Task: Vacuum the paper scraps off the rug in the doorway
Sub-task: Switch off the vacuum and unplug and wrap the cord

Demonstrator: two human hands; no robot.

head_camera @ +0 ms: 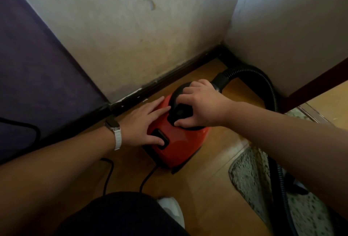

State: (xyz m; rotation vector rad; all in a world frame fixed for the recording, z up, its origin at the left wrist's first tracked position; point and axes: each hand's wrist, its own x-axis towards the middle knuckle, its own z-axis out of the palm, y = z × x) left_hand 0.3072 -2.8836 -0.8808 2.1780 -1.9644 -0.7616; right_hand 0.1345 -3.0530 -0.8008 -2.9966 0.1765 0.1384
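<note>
A small red canister vacuum point(180, 147) with a black top sits on the wooden floor in a wall corner. My left hand point(145, 122) lies flat on its left side, the thumb pressing a black button point(160, 138). My right hand point(197, 107) curls over the black top handle point(180, 112), fingers and thumb around it. A black ribbed hose point(263, 85) leaves the vacuum's far end and loops right, down across the speckled grey rug point(248, 177) at the lower right. No paper scraps are plainly visible on the rug.
White walls point(150, 28) meet in a corner behind the vacuum, with a dark baseboard. A purple panel point(37, 56) stands at the left. A black power cord point(109, 175) runs along the floor toward me. My knee and a white shoe point(173, 209) are at the bottom.
</note>
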